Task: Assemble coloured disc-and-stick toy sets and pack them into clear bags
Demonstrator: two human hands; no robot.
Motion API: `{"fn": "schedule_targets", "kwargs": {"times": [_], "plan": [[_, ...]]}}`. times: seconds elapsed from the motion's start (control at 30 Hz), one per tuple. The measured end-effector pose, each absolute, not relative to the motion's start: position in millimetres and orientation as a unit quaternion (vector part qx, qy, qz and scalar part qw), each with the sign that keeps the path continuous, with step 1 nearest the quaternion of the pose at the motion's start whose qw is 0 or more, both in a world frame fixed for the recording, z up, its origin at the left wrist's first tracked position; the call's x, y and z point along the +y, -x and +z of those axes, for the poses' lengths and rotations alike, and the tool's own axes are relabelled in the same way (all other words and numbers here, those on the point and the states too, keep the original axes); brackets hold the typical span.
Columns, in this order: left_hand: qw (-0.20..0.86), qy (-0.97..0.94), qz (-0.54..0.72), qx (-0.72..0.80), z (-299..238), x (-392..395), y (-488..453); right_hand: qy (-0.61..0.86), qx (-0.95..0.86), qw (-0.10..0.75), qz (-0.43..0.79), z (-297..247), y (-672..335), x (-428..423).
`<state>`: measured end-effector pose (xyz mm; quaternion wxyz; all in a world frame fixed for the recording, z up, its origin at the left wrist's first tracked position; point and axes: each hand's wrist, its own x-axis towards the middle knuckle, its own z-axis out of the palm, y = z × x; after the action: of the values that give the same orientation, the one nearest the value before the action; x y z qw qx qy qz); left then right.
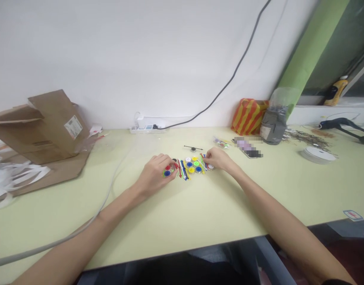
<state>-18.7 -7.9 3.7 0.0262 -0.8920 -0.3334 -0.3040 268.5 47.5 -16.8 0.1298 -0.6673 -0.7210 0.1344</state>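
Observation:
A row of small game spinners (191,164) lies on the table in front of me. They have round bases in white, yellow, blue, green and red, and slim coloured arrows. My left hand (157,171) curls around the left end of the row, thumb on the near side and fingers on the far side. At the right end, my right hand (219,159) has its thumb and fingertips closed on the spinners there, and its fingers partly hide them. A single black arrow spinner (193,149) lies apart, just behind the row.
Left stands an open cardboard box (48,128) with white strips beside it. A grey cable (106,198) crosses my left forearm. Behind are a power strip (149,129), a small bag of coloured parts (222,143) and a phone (248,149). A white spool (317,154) lies right.

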Motion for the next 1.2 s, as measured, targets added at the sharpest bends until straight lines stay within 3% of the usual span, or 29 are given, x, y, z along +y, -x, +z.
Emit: {"fn": "schedule_targets", "kwargs": {"times": [0.27,0.47,0.63,0.83,1.2], "plan": [[0.029,0.89,-0.312,-0.331,1,-7,19,0.633,-0.719,0.216,0.191,-22,-271,51],[0.019,0.885,-0.317,-0.339,-1,-7,19,0.549,-0.73,0.35,0.207,-8,-263,41],[-0.028,0.877,-0.319,-0.358,-5,-6,19,0.403,-0.705,0.433,0.391,2,-230,16],[-0.072,0.865,-0.334,-0.367,-4,-10,17,0.297,-0.658,0.437,0.536,5,-192,-12],[-0.073,0.87,-0.35,-0.34,-3,-11,16,0.263,-0.631,0.432,0.588,-10,-191,-10]]}}
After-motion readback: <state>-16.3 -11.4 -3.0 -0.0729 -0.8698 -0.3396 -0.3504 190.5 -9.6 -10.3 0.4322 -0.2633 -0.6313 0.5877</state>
